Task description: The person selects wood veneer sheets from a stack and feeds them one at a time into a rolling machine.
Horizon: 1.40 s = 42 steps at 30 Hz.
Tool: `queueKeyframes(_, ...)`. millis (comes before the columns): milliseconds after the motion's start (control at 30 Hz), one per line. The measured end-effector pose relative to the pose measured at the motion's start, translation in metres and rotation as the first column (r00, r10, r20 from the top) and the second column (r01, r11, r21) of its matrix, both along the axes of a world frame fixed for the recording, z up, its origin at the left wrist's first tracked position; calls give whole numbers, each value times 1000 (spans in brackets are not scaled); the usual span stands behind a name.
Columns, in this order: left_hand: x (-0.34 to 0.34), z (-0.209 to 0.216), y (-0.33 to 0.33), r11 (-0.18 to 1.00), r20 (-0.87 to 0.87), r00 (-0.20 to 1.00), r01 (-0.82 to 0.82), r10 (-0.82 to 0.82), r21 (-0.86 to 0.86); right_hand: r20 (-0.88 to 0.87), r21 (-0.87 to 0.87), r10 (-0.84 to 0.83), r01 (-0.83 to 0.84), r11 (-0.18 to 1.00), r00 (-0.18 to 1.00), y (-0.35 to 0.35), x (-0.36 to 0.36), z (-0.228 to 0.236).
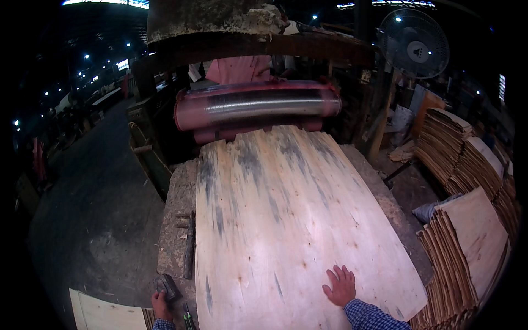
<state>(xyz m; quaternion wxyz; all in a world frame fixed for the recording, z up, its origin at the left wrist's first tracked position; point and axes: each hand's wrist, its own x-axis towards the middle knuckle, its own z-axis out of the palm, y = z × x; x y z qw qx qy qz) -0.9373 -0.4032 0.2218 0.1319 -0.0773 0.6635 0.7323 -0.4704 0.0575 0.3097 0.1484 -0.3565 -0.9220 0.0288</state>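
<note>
A wide, pale wood veneer sheet [297,220] with grey streaks and small knots lies before me. Its far, ragged edge reaches the pinkish rollers [269,104] of a machine. On the sheet's near right part my right hand [340,287] rests flat, fingers spread, holding nothing. Left of the sheet, my left hand [160,306] is closed against a dark, block-shaped thing [167,287] at the table's edge; its kind is too dark to make out. Just right of that hand lies a slim tool with green on it [188,318].
Stacks of veneer [448,269] stand at the right, with taller piles [445,143] behind. A large fan [413,47] is at the back right. Beyond the rollers stands a person in a pink shirt [239,69]. Another pale sheet [104,313] lies low at the left.
</note>
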Motion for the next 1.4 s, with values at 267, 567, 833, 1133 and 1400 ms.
queueKeyframes(267,4,9,7,989,-25,998,-59,56,-134,-8,-20,-1,1,1000,1000,-1,0,1)
queueKeyframes(567,9,17,7,1000,19,1000,-13,13,2,-10,-14,-3,2,1000,1000,-2,0,3)
queueKeyframes(833,5,10,3,1000,35,999,9,-10,16,-12,-21,-6,6,1000,1000,0,1,0)
queueKeyframes(1133,4,10,2,998,51,998,-21,24,-58,-18,5,6,-6,1000,1000,0,1,1)
queueKeyframes(1400,-3,-5,-5,998,17,1000,-2,3,-69,-14,-16,0,0,1000,1000,-1,1,2)
